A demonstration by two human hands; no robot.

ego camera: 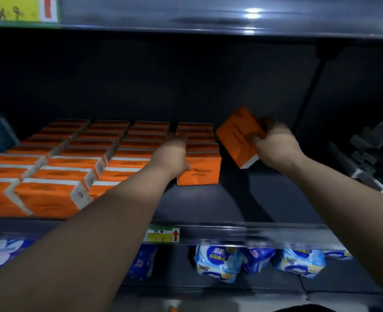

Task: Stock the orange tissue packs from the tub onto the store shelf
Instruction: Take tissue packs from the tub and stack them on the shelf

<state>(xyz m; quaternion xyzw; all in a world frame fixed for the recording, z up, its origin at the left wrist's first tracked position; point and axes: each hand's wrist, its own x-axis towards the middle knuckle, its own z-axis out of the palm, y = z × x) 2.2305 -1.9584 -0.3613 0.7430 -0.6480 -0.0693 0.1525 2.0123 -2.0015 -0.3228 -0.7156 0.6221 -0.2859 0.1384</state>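
Several rows of orange tissue packs (57,172) fill the left and middle of the dark store shelf (242,199). The rightmost row ends in a front pack (201,171) printed "COTTON TISSUE". My left hand (171,154) rests against the left side and top of that row; its fingers are blurred. My right hand (273,143) grips a tilted orange tissue pack (237,136) in the air just right of that row, above the bare shelf. The tub is out of view.
Dark grey boxed goods (370,158) crowd the shelf's right end. A yellow and green price tag (163,235) sits on the shelf's front rail. Blue and white packs (219,262) lie on the lower shelf. Another shelf (186,16) hangs overhead.
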